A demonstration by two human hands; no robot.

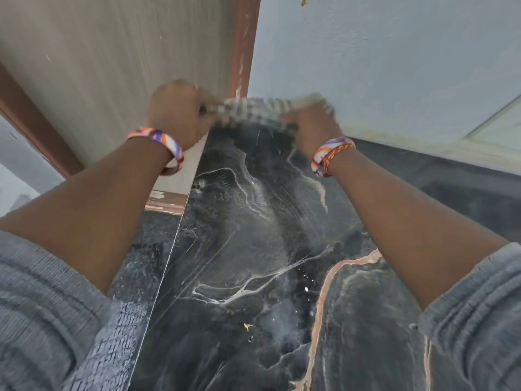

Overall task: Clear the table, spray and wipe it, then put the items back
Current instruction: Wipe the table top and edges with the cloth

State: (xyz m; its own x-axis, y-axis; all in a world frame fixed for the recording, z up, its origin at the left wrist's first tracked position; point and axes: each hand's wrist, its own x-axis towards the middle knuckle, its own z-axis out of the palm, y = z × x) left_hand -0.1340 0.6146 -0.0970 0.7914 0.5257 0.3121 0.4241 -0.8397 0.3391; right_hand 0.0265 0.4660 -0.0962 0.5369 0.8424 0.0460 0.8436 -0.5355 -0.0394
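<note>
both hands are closed on one checked cloth (265, 112). the left hand (180, 114) is fisted around its left end, and the right hand (313, 128) pinches its right end, fingers curled under. the cloth spans the gap between the two grips, stretched fairly flat, and its lower edge appears to meet the far end of the dark marbled table (253, 235). the frame is blurred there, so contact cannot be confirmed.

nearer than the grips, between the forearms, the table surface shows pale streaks and fine droplets, consistent with spray not yet wiped off. a small yellow speck (247, 326) lies well nearer the body than the cloth. no items stand on the visible part of the surface.

beyond the grips are a pale wall (394, 52) and a brown door frame (245, 43).

judgement: the wiping step is in hand, with clearing apparently done and return of items outstanding. the next move calls for pressing the cloth flat and drawing it toward the body across the wet streaks, both grips kept level so the span does not bunch.
</note>
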